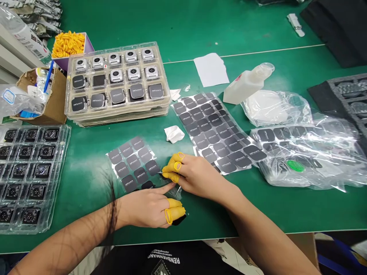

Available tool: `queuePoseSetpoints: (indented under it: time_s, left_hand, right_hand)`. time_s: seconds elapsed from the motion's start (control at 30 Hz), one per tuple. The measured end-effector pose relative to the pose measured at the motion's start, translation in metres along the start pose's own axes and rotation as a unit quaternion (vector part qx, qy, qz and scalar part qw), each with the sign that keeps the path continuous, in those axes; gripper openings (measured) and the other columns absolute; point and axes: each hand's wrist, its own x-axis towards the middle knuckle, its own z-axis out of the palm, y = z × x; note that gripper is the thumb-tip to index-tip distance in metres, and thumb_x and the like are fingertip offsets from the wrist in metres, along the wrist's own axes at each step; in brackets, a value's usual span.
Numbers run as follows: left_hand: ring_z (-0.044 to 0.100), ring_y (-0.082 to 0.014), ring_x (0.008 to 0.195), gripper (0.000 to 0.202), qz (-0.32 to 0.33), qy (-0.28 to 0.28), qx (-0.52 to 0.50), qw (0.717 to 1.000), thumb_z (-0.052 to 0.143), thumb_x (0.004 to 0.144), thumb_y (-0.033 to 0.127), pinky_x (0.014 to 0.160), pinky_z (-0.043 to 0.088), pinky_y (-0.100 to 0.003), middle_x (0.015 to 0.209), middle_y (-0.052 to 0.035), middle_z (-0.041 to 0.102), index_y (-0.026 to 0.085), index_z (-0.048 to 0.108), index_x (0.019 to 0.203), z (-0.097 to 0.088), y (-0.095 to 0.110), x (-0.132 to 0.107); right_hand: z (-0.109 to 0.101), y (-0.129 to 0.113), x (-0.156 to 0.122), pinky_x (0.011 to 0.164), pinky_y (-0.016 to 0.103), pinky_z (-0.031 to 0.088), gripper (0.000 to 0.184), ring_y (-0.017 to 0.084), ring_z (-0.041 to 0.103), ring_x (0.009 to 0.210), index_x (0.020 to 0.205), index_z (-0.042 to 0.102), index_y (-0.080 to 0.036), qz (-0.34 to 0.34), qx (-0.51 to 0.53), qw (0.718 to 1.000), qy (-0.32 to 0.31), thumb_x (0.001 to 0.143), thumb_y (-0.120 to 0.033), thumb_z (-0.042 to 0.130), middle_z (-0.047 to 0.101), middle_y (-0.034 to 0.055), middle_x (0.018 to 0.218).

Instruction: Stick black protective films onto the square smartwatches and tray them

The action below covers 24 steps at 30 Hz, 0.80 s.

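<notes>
A sheet of dark rounded-square stickers (pixel 133 162) printed "HiFuture" lies on the green table before me. My right hand (pixel 192 173), with yellow finger cots, is closed in a pinch at the sheet's right edge. A thin pale tip shows at its fingertips; what they grip is too small to name. My left hand (pixel 149 210) rests just below, its index finger stretched along the sheet's lower right edge. Its other fingers, two in yellow cots, curl over a small black object (pixel 179 220), mostly hidden. Crinkled clear film (pixel 176 193) lies between the hands.
Behind stands a stack of clear trays (pixel 117 109) with watches and stickered pieces. Another tray (pixel 60 183) of dark watch parts is at left. More sticker sheets (pixel 212 133), a white bottle (pixel 242 86), plastic bags (pixel 309 172), crumpled paper (pixel 174 134) and yellow finger cots (pixel 68 44) surround the work.
</notes>
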Motion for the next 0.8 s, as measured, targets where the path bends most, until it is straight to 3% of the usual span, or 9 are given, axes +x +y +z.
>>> queuePoseSetpoints:
  time_s: [0.1, 0.3, 0.47, 0.53, 0.6, 0.7, 0.8]
  left_hand:
    - [0.071, -0.0179, 0.082, 0.025, 0.051, -0.027, 0.031, 0.998, 0.058, 0.096, 0.032, 0.118, 0.038, -0.04, 0.088, -0.0059, 0.074, 0.012, 0.066, 0.11, 0.003, 0.002, 0.001]
    - [0.07, -0.0188, 0.078, 0.032, 0.05, -0.061, 0.045, 0.996, 0.066, 0.092, 0.039, 0.115, 0.04, -0.039, 0.086, -0.0044, 0.073, 0.013, 0.065, 0.111, 0.006, 0.004, 0.001]
    - [0.072, -0.0183, 0.085, 0.028, 0.029, -0.052, -0.017, 0.998, 0.06, 0.096, 0.036, 0.121, 0.034, -0.042, 0.093, -0.0051, 0.075, 0.014, 0.065, 0.114, 0.004, 0.002, 0.001]
    - [0.073, -0.018, 0.086, 0.031, 0.002, 0.011, -0.094, 0.996, 0.062, 0.095, 0.037, 0.121, 0.036, -0.044, 0.093, -0.0037, 0.076, 0.016, 0.064, 0.117, 0.001, 0.003, 0.0]
    - [0.073, -0.0168, 0.079, 0.037, -0.051, 0.118, -0.192, 0.973, 0.072, 0.087, 0.041, 0.118, 0.042, -0.044, 0.087, -0.0009, 0.076, 0.019, 0.065, 0.116, -0.005, 0.004, -0.001]
    - [0.072, -0.0171, 0.071, 0.04, -0.173, 0.27, -0.265, 0.91, 0.087, 0.07, 0.04, 0.099, 0.057, -0.039, 0.08, -0.0007, 0.075, 0.02, 0.072, 0.1, -0.015, -0.001, -0.004]
    - [0.072, -0.0199, 0.074, 0.029, -0.294, 0.349, -0.26, 0.851, 0.089, 0.067, 0.037, 0.081, 0.062, -0.034, 0.077, -0.0045, 0.075, 0.017, 0.073, 0.081, -0.022, -0.015, -0.007]
  right_hand:
    - [0.0, -0.003, -0.002, 0.057, 0.026, 0.041, 0.025, 0.015, 0.062, 0.073, 0.103, 0.074, -0.024, -0.017, -0.02, 0.999, 0.026, 0.094, -0.013, 0.054, 0.068, 0.0052, 0.094]
    - [0.008, -0.012, 0.002, 0.057, 0.026, 0.042, 0.024, 0.013, 0.063, 0.074, 0.1, 0.071, -0.02, -0.153, -0.061, 0.979, 0.124, 0.094, -0.006, 0.052, 0.072, 0.0024, 0.094]
    - [0.009, -0.012, 0.01, 0.059, 0.025, 0.045, 0.021, 0.012, 0.064, 0.074, 0.104, 0.071, -0.023, -0.052, 0.047, 0.976, 0.205, 0.095, -0.012, 0.056, 0.074, 0.0012, 0.091]
    - [0.003, -0.009, 0.01, 0.065, 0.026, 0.049, 0.014, 0.014, 0.065, 0.078, 0.101, 0.073, -0.024, 0.006, 0.15, 0.968, 0.203, 0.096, -0.02, 0.061, 0.075, 0.0013, 0.09]
    - [-0.005, -0.007, 0.009, 0.065, 0.028, 0.05, 0.009, 0.015, 0.065, 0.079, 0.093, 0.075, -0.025, 0.067, 0.282, 0.94, 0.181, 0.093, -0.028, 0.067, 0.075, 0.0021, 0.091]
    - [-0.014, -0.004, 0.008, 0.057, 0.029, 0.049, 0.018, 0.015, 0.063, 0.069, 0.088, 0.076, -0.023, 0.18, 0.445, 0.863, 0.156, 0.085, -0.041, 0.075, 0.075, 0.0034, 0.087]
    - [-0.016, -0.003, 0.009, 0.064, 0.03, 0.053, 0.029, 0.016, 0.065, 0.071, 0.096, 0.078, -0.023, 0.241, 0.528, 0.795, 0.177, 0.076, -0.044, 0.081, 0.074, 0.0029, 0.084]
